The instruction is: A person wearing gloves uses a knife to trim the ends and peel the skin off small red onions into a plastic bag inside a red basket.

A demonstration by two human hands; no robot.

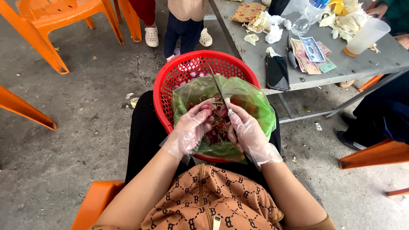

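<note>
A red perforated basket (170, 72) rests on my lap, with a green plastic bag (251, 104) of reddish peelings lying inside it and several small purple shallots at its far side. My left hand (189, 130), in a clear plastic glove, pinches a shallot (208, 108) over the bag. My right hand (249, 136), also gloved, grips a thin knife (218, 87) whose blade points away from me over the basket, close beside the shallot.
A grey metal table (375, 59) at the right carries a black phone (277, 72), banknotes (310, 53), a plastic bottle, a cup and scraps. Orange plastic chairs (55, 17) stand around on the concrete floor. A person's legs in white clogs (151, 36) stand beyond the basket.
</note>
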